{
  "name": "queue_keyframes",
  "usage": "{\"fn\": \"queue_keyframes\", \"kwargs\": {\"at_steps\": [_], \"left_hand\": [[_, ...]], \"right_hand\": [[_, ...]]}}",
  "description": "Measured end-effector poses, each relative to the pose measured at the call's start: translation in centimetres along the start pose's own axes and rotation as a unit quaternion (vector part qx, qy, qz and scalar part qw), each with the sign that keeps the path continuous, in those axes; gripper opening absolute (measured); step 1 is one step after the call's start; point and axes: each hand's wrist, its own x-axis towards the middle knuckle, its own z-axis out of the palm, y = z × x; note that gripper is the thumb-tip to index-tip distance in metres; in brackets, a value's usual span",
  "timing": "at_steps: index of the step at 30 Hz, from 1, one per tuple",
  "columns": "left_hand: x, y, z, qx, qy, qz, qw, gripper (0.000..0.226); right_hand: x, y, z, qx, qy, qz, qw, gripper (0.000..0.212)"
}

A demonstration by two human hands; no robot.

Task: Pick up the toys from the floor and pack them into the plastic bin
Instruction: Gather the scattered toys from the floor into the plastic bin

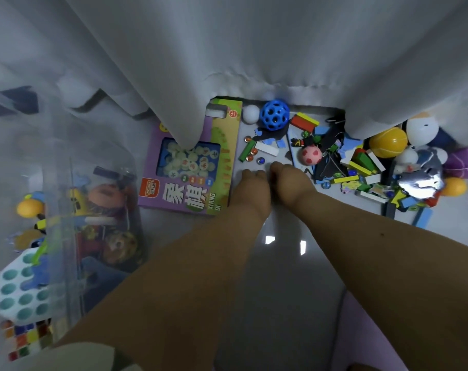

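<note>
My left hand (251, 184) and my right hand (290, 179) are side by side, low over the grey floor, backs up and fingers curled under out of sight. Just beyond the knuckles lie small glass marbles (259, 159) and a green stick (246, 151). A purple chess-game box (190, 170) lies to the left of my left hand. Farther off are a blue holed ball (275, 115), a white ball (251, 113) and a pink spotted ball (311, 155). The clear plastic bin (72, 167) stands at the left with several toys inside.
A white curtain (254, 49) hangs over the back of the toy pile and over part of the box. At the right lie coloured wooden blocks (361, 167), a yellow ball (387, 142), a purple ball (466, 162) and soft toys. A teal bubble toy (21, 287) sits by the bin.
</note>
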Motion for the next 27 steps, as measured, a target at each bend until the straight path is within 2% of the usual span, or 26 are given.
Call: {"fn": "queue_keyframes", "kwargs": {"at_steps": [4,7,10,13,16,21,24,27], "left_hand": [[-0.2,-0.9,-0.4,-0.036,-0.031,-0.011,0.999,0.037],[-1.3,-1.6,-0.3,-0.115,-0.105,-0.029,0.987,0.03],[-3.2,-2.1,-1.1,-0.187,-0.165,-0.049,0.967,0.025],[-5.5,-2.9,-3.9,-0.222,-0.135,-0.035,0.965,0.026],[-8.5,-4.2,-8.6,-0.183,-0.118,-0.002,0.976,0.032],[-16.0,-8.6,-17.4,-0.159,-0.058,-0.006,0.986,0.011],[-22.0,-11.9,-21.2,-0.201,-0.011,-0.054,0.978,0.014],[-26.3,-15.6,-22.3,-0.169,0.045,-0.094,0.98,0.011]], "right_hand": [[-1.8,-0.6,1.3,0.094,-0.011,0.023,0.995,0.006],[-3.3,-1.1,1.2,0.226,-0.023,0.054,0.972,0.016],[-5.0,-2.3,0.6,0.269,-0.029,0.059,0.961,0.025],[-6.8,-4.4,-0.6,0.34,-0.022,0.05,0.939,0.023],[-8.6,-7.9,-2.5,0.341,-0.001,0.0,0.94,0.021],[-12.2,-17.2,-5.7,0.321,0.066,-0.127,0.936,0.027],[-14.9,-23.2,-6.7,0.336,0.045,-0.198,0.92,0.031],[-16.9,-27.7,-6.3,0.304,-0.003,-0.257,0.917,0.021]]}}
